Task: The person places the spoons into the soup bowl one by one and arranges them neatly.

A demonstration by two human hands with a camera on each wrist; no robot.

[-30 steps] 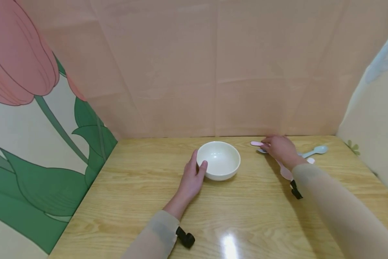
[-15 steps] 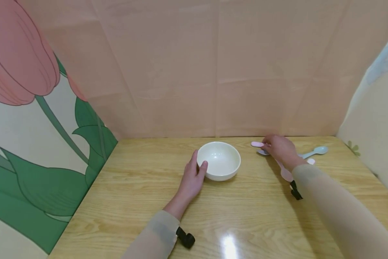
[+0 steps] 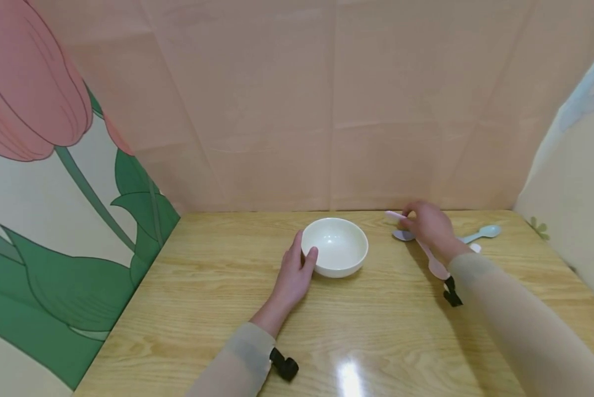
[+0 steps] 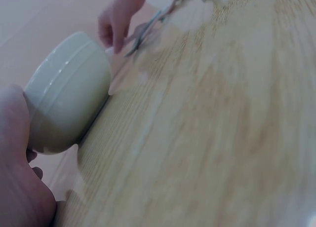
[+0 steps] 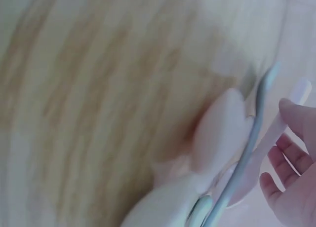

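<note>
A white bowl [image 3: 334, 248] stands on the wooden table. My left hand [image 3: 294, 273] grips its left side, thumb over the rim and fingers along the outer wall. At the back right, my right hand [image 3: 428, 225] pinches the handle of a pale pink spoon [image 5: 269, 138] between thumb and fingers. In the head view that handle [image 3: 394, 215] sticks out left of the fingers, and the hand hides the rest. Around it lie a second pink spoon [image 3: 438, 269], a pale lilac spoon [image 3: 403, 235] and a light blue spoon [image 3: 489, 231].
A whitish spoon end [image 3: 475, 248] peeks out beside the right wrist. Behind the table [image 3: 217, 309] hangs a pinkish cloth backdrop [image 3: 257, 110]. Printed panels border both sides, the left one showing a large tulip [image 3: 29, 82].
My right hand has risen slightly, and the pink handle it pinches has tilted upward at its left end. More of the lilac spoon shows. The left hand and bowl stay put.
</note>
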